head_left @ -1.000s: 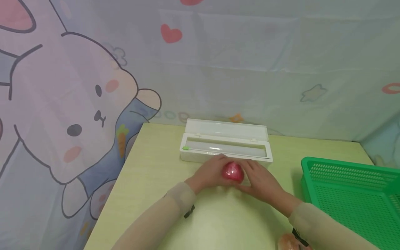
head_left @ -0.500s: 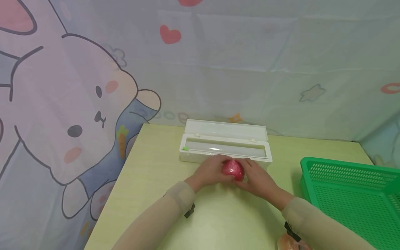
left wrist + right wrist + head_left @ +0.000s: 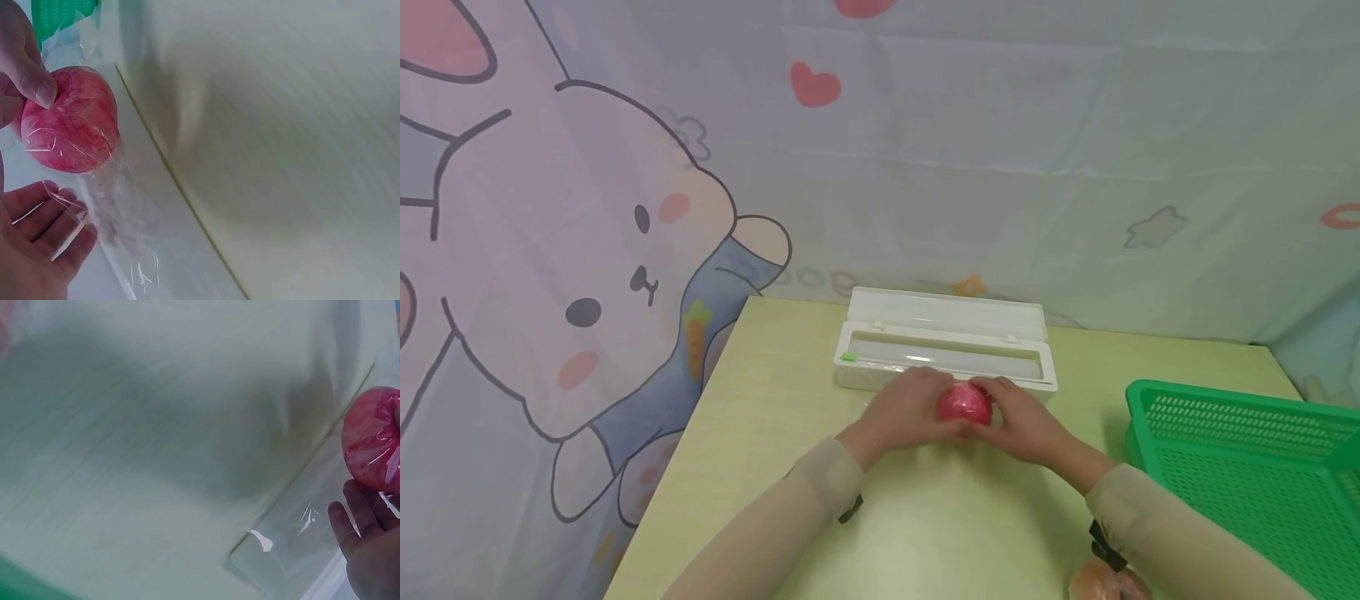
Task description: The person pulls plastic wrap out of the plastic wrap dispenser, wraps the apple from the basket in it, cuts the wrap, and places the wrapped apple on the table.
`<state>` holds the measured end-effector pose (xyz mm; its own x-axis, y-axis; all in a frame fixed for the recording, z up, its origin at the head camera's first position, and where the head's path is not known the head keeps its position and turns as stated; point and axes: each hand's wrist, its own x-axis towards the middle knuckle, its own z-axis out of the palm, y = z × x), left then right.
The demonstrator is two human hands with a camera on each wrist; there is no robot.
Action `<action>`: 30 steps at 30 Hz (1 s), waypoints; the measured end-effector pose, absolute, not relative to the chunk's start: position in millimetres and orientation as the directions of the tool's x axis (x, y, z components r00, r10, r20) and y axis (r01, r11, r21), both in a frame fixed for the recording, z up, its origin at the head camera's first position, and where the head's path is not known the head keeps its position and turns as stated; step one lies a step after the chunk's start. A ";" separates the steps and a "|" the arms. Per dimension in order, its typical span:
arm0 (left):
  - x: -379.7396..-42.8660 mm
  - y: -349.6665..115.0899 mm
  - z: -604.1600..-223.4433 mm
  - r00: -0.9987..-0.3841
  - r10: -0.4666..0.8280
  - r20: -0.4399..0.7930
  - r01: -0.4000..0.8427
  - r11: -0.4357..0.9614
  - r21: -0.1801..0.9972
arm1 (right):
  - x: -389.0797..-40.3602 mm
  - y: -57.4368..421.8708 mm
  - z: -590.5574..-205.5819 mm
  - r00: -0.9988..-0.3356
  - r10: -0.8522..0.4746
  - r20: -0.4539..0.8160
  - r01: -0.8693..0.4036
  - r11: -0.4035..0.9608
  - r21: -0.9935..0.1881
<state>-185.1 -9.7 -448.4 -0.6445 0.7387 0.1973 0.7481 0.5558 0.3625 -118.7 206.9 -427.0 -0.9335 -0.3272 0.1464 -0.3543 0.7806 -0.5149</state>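
Near the lower middle of the head view, a left hand (image 3: 904, 410) and a right hand (image 3: 1028, 423) hold a red, round fruit (image 3: 964, 403) between them. The fingers of both bend round its far side, and the thumbs come close together along its near side. The fruit sits just in front of a white box (image 3: 861, 377), and clear film (image 3: 147, 269) wraps it, shining in creases. In the left wrist view the fruit is at upper left, with a thumb pressed on it; at lower left the other fingers of the near hand are spread, with film across their tips. In the right wrist view the fruit is cut by the right edge, and separated fingers lie just beneath it. The hands overlap there and leave the frame, so which thumb presses where is hard to tell.

The box stands at the centre of the head view, its lid (image 3: 946, 312) tipped back; inside lies a pale roll (image 3: 955, 357), and a small green piece (image 3: 848, 356) sits at its left end. A green basket (image 3: 1240, 397) fills the lower right, and an orange-brown round item (image 3: 1105, 583) shows at the bottom edge, beside the right sleeve (image 3: 1180, 533). All rest on a pale yellow table (image 3: 925, 533) before a rabbit-printed cloth (image 3: 962, 125).
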 end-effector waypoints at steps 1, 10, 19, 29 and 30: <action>-183.4 -11.3 -447.7 -0.636 0.741 0.215 0.763 0.562 0.318 | -119.7 207.8 -425.2 -0.933 -0.334 0.137 -0.354 0.769 -0.533; -171.8 -13.4 -461.4 -0.403 0.777 0.484 0.898 0.438 0.046 | -131.4 217.8 -416.3 -0.915 -0.398 0.065 -0.346 0.694 -0.632; -172.4 -6.8 -469.2 -0.427 0.703 0.568 0.890 0.439 0.125 | -136.8 221.0 -405.0 -0.913 -0.405 -0.046 -0.247 0.640 -0.728; -173.7 -0.4 -458.9 -0.550 0.715 0.432 0.835 0.475 0.276 | -140.3 222.3 -402.1 -0.919 -0.378 -0.115 -0.187 0.673 -0.716; -174.4 -0.1 -457.8 -0.563 0.718 0.408 0.826 0.480 0.296 | -140.4 221.8 -402.1 -0.920 -0.373 -0.119 -0.181 0.676 -0.714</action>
